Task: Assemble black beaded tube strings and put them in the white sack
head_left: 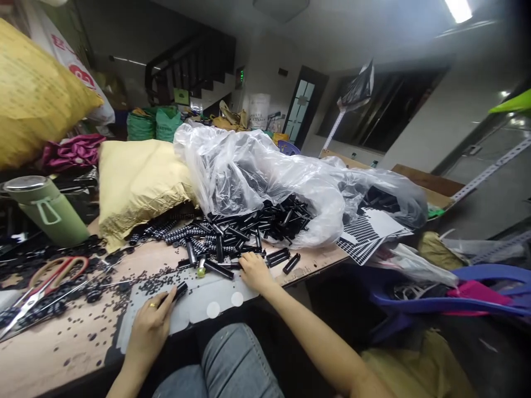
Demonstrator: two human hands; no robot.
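Note:
My left hand [150, 327], with a ring on one finger, is closed round a short black tube [180, 290] at the near edge of the wooden table [50, 342]. My right hand [254, 271] lies on the table with its fingers bent onto black tubes at the edge of a heap of black tubes [253, 224]. That heap spills out of a large clear plastic bag [265, 171]. Small black beads [153, 284] are scattered between the hands. A white sheet [207, 307] lies under my left hand.
Red-handled scissors [41, 284] lie at the left, behind them a green bottle [52, 210]. A yellow sack [136, 182] sits beside the clear bag. Dotted black-and-white sheets [367, 235] hang over the table's right edge. Blue plastic chairs [468, 290] stand at the right.

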